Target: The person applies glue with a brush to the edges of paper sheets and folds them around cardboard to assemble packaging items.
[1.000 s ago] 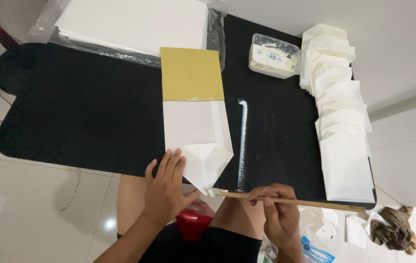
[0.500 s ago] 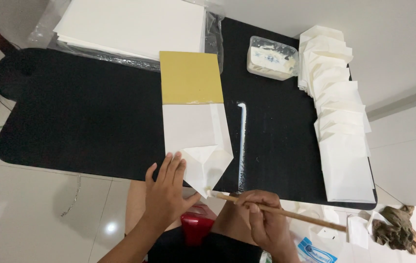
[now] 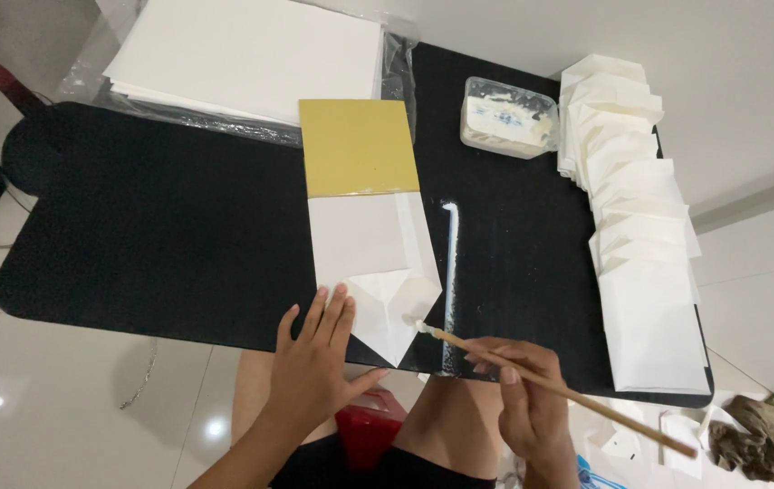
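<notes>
The left hand lies flat and open, fingers spread, pressing down the lower left part of a white folded paper at the near edge of the black table. It grasps nothing. The right hand is closed around a thin wooden stick, pinched between thumb and fingers, with the long end running out to the lower right. The stick's whitish tip touches the right edge of the paper's pointed lower flap (the flap forms a downward triangle toward the person).

The white folded paper sits partly over a yellow card, whose upper part shows beyond it. Just right of the paper, a narrow white streak of paste runs along the table surface, from near the card down to the stick's tip.

Farther out, a clear plastic tub of white paste stands near the table's far side. Beside it, along the right edge, a long overlapping row of finished white folded pieces stretches toward the person. At the far left corner, a stack of white sheets rests in clear wrapping. Below the table edge, a red object shows between the person's legs, and a crumpled brown rag lies at the lower right.
</notes>
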